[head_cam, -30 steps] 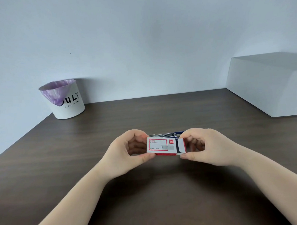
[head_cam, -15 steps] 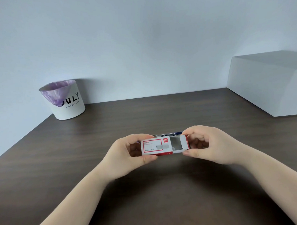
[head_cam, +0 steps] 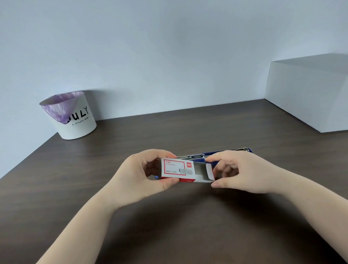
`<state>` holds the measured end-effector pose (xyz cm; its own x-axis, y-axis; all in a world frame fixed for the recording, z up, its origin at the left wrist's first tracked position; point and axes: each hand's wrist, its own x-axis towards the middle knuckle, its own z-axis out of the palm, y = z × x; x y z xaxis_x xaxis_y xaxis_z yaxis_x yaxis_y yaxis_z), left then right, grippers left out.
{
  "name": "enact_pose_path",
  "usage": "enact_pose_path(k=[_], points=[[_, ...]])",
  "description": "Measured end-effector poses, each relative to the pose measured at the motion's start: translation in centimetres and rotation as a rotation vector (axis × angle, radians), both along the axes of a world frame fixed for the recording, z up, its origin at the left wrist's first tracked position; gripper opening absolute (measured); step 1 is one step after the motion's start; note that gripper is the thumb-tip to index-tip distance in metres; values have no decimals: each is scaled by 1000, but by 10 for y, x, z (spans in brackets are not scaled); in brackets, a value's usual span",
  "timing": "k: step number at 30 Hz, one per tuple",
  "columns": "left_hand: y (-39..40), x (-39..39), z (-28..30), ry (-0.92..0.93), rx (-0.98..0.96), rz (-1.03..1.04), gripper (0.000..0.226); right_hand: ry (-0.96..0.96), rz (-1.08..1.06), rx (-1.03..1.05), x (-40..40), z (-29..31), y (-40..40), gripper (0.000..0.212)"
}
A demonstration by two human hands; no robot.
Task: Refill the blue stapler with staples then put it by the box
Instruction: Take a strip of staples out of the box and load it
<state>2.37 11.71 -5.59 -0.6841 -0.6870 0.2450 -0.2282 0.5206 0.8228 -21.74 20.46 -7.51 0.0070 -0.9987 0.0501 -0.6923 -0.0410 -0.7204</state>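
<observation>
A small white and red staple box (head_cam: 175,169) is held over the middle of the dark table. My left hand (head_cam: 140,177) grips its sleeve at the left end. My right hand (head_cam: 239,172) pinches the inner tray (head_cam: 202,172), which sticks out to the right and looks hollow at the shown end. Behind the box lies the blue stapler (head_cam: 219,155), opened flat on the table, its metal rail showing; my hands and the box hide most of it.
A white bin with a purple liner (head_cam: 70,115) stands at the back left near the table's edge. A large white box (head_cam: 310,95) sits at the back right. The wall runs along the table's far edge (head_cam: 178,112).
My right hand has drawn the inner tray out of the sleeve to the right, and the box was shut one second ago. The left hand has shifted slightly left.
</observation>
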Motion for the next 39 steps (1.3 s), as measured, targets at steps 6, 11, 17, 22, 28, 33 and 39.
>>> enact_pose_path(k=[6,11,17,22,28,33,39], points=[[-1,-2,-3,-47,31,28,41,92,-4,25,-3,3,3,50],[0,-2,-5,-35,36,3,42,107,-41,-184,-1,8,5,23],[3,-4,-8,-66,-24,-40,42,298,138,-162,9,6,3,16],[1,-5,-10,-83,-52,-35,42,392,172,-143,13,11,2,13],[-2,-5,-13,-104,-58,-28,42,465,178,-197,18,10,5,9],[-6,-3,-16,-174,-126,8,43,119,-73,-327,12,13,4,5],[-8,-1,-17,-318,-231,46,44,-59,-253,14,3,14,5,11]])
